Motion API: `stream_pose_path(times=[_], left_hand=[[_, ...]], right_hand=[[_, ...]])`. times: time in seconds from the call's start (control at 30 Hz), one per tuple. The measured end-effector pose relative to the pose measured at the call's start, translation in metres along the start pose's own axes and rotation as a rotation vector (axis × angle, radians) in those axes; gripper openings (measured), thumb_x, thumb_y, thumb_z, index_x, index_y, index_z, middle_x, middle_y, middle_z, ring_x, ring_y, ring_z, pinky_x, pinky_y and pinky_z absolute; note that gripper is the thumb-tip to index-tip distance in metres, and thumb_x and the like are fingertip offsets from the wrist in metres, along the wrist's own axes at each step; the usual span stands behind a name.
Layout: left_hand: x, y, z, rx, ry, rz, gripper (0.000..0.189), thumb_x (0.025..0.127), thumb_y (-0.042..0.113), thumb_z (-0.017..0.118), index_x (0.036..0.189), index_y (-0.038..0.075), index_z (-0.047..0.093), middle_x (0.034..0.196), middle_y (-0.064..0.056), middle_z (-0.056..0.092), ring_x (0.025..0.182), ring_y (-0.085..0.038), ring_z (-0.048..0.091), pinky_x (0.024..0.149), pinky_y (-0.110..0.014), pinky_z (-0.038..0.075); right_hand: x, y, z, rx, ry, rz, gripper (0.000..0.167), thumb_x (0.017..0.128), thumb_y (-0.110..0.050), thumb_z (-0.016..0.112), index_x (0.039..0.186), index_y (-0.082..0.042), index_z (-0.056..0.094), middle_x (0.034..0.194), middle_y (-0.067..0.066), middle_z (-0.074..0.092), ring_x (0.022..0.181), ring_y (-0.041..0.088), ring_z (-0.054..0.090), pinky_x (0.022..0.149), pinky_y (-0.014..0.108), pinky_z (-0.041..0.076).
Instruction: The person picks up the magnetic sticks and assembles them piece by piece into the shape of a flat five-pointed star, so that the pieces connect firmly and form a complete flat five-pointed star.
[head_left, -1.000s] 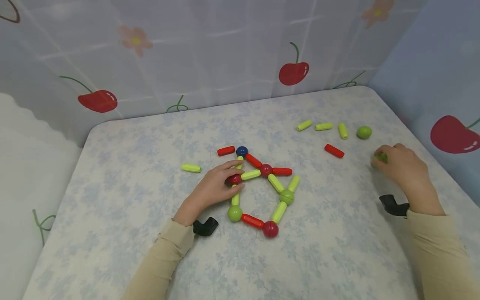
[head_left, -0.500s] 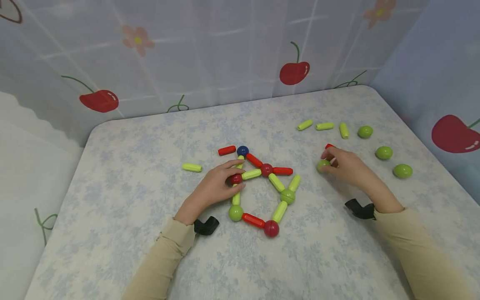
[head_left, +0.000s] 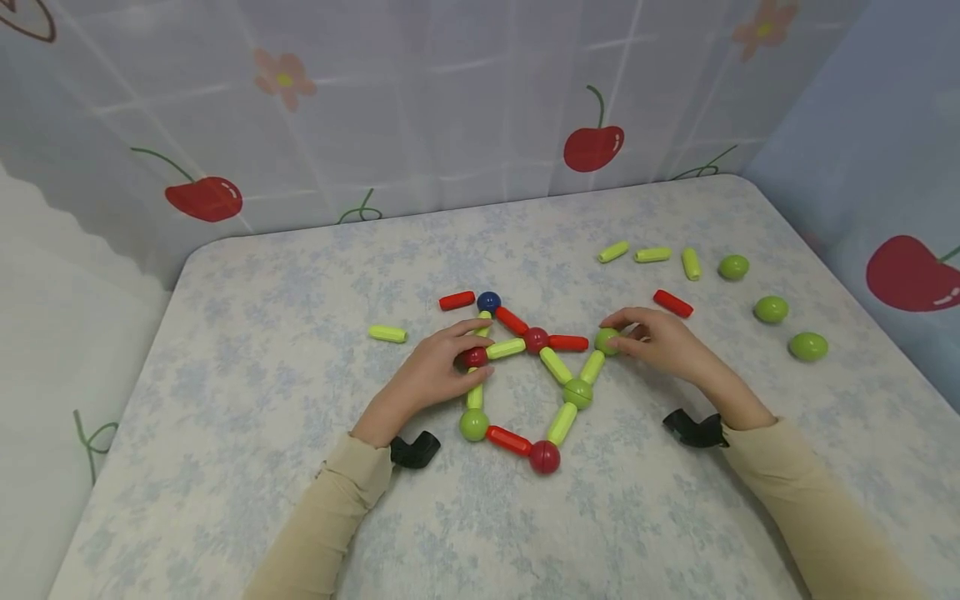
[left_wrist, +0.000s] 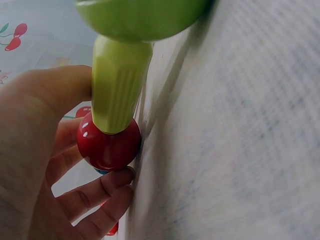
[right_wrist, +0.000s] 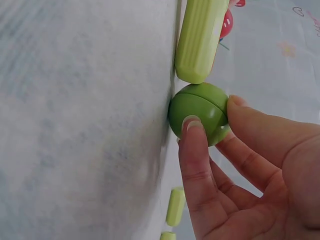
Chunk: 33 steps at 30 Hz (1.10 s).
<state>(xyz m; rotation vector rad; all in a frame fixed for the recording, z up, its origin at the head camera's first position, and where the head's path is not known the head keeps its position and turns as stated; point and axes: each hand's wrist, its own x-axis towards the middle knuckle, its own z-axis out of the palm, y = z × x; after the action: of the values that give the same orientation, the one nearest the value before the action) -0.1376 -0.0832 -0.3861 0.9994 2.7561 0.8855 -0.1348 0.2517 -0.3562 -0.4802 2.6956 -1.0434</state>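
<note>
My right hand (head_left: 660, 340) pinches a green ball (right_wrist: 197, 112) between thumb and fingers. This ball meets the free end of a yellow-green rod (head_left: 592, 367), whose other end joins another green ball (head_left: 577, 393). My left hand (head_left: 431, 371) holds a red ball (left_wrist: 107, 145) at the left of the structure, fingers curled about it and the thumb beside a yellow-green rod (left_wrist: 120, 82). Rods and balls form a closed ring on the table, with a red ball (head_left: 544, 457) at its front. A blue ball (head_left: 489, 302) tops a smaller triangle behind it. A red rod (head_left: 568, 342) points right.
On the table (head_left: 337, 275), a loose red rod (head_left: 457, 301) and yellow-green rod (head_left: 387, 334) lie left of the structure. Back right are several yellow-green rods (head_left: 652, 254), a red rod (head_left: 672, 303) and three green balls (head_left: 771, 309). A patterned curtain (head_left: 450, 100) hangs behind.
My right hand has carried a green ball leftward from the table's right side to the free yellow-green rod's end. My left hand has stayed on the red ball.
</note>
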Motion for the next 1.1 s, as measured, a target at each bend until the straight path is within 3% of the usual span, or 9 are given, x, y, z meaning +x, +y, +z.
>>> stream_pose_path(times=[0.27,0.4,0.57,0.77,0.93,1.0,1.1], left_hand=[[-0.001,0.001,-0.001,-0.01,0.008,-0.002,0.035,0.088,0.029,0.066,0.116,0.009,0.066,0.14,0.002,0.042,0.121,-0.016,0.044,0.095,-0.034,0.038],[0.0,0.003,0.0,0.031,0.022,-0.007,0.034,0.087,0.028,0.066,0.115,0.009,0.067,0.139,0.001,0.044,0.118,-0.018,0.047,0.092,-0.034,0.04],[0.003,0.01,0.003,0.121,0.069,-0.033,0.028,0.086,0.026,0.068,0.109,0.01,0.069,0.135,0.001,0.049,0.106,-0.017,0.055,0.078,-0.029,0.046],[0.007,0.017,0.006,0.179,0.124,-0.053,0.018,0.085,0.023,0.069,0.099,0.012,0.071,0.132,0.0,0.052,0.093,-0.015,0.058,0.066,-0.026,0.044],[0.016,0.03,-0.005,0.375,0.049,-0.053,0.031,0.084,0.028,0.07,0.112,0.015,0.067,0.133,-0.005,0.05,0.104,-0.024,0.05,0.082,-0.037,0.042],[0.025,0.038,-0.008,0.432,-0.021,-0.013,0.042,0.085,0.029,0.07,0.123,0.016,0.061,0.136,-0.006,0.048,0.114,-0.026,0.044,0.091,-0.041,0.038],[0.045,0.049,-0.007,0.435,-0.139,0.09,0.052,0.087,0.029,0.068,0.134,0.016,0.052,0.138,-0.005,0.045,0.124,-0.026,0.039,0.098,-0.041,0.033]], right_hand=[[0.002,0.002,0.007,0.119,-0.004,0.055,0.029,0.091,-0.007,0.062,0.118,0.003,0.059,0.11,0.019,0.059,0.081,0.023,0.063,0.068,0.032,0.052],[0.002,0.003,0.01,0.217,0.001,0.089,0.03,0.092,-0.007,0.061,0.119,0.004,0.057,0.112,0.02,0.058,0.083,0.025,0.064,0.07,0.032,0.053],[0.001,0.004,0.01,0.3,-0.005,0.114,0.032,0.093,-0.009,0.06,0.121,0.006,0.055,0.112,0.022,0.056,0.084,0.027,0.064,0.071,0.031,0.052],[0.002,0.006,0.011,0.361,-0.009,0.136,0.033,0.093,-0.009,0.059,0.121,0.007,0.053,0.109,0.022,0.055,0.08,0.026,0.063,0.071,0.029,0.052],[0.004,0.007,0.013,0.377,-0.022,0.124,0.034,0.093,-0.009,0.06,0.121,0.008,0.053,0.109,0.022,0.054,0.08,0.024,0.063,0.071,0.029,0.052],[0.005,0.008,0.014,0.384,-0.024,0.126,0.034,0.093,-0.01,0.06,0.121,0.008,0.053,0.109,0.022,0.054,0.08,0.024,0.063,0.071,0.03,0.052],[0.005,0.012,0.015,0.4,-0.019,0.129,0.032,0.093,-0.008,0.059,0.12,0.008,0.053,0.109,0.022,0.055,0.08,0.024,0.064,0.071,0.03,0.052]])
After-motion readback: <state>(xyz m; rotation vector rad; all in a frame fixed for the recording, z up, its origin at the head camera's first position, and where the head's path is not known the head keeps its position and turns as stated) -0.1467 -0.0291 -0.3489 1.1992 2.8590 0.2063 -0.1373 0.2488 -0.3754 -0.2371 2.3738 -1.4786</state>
